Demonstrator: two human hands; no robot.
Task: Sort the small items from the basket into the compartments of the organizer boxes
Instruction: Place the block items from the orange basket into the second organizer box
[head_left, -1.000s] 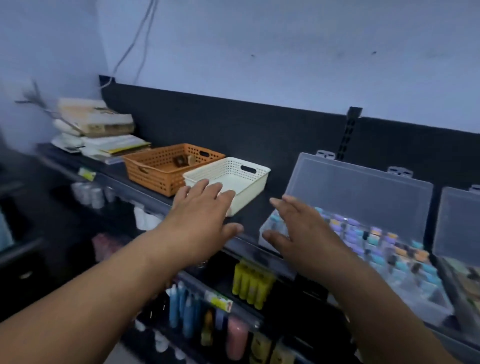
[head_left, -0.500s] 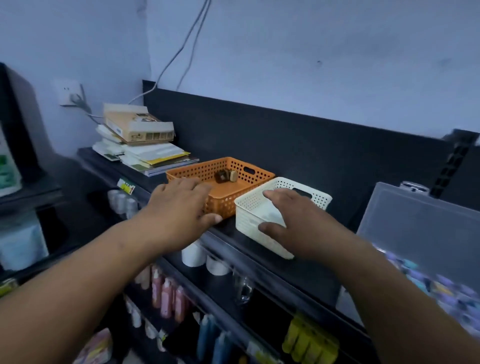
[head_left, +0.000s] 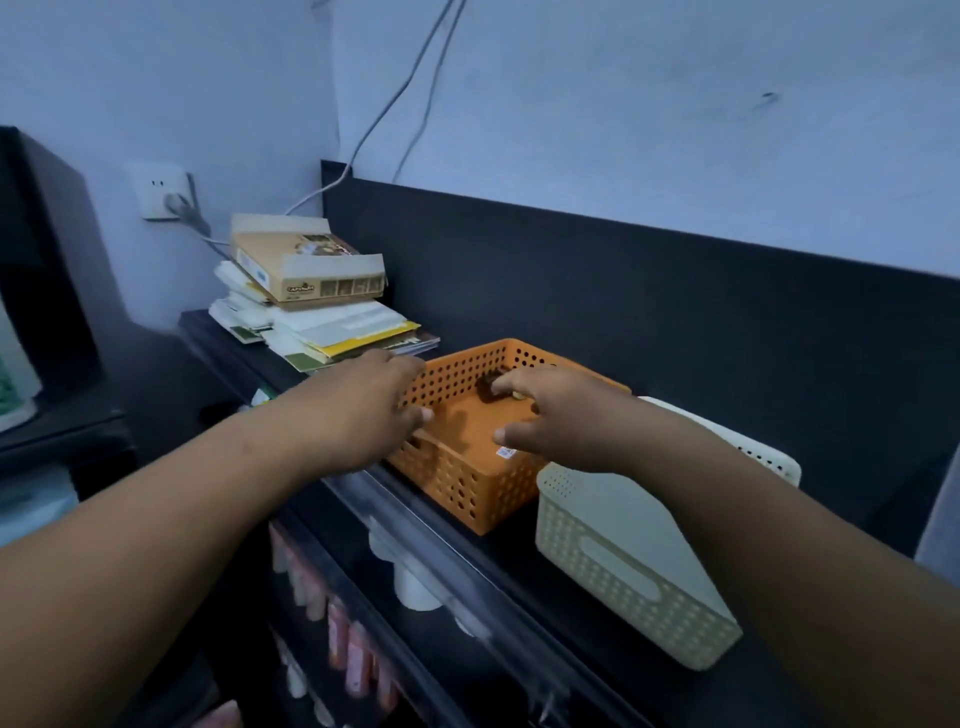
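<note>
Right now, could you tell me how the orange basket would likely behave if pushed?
The orange basket is probably light: perforated plastic, nearly empty. It should slide easily on the smooth shelf. Low and wide, it seems unlikely to tip.

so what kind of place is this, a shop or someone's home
Probably a small shop: rows of bottles stand below the shelf, and a clear label rail runs along its front edge.
</note>
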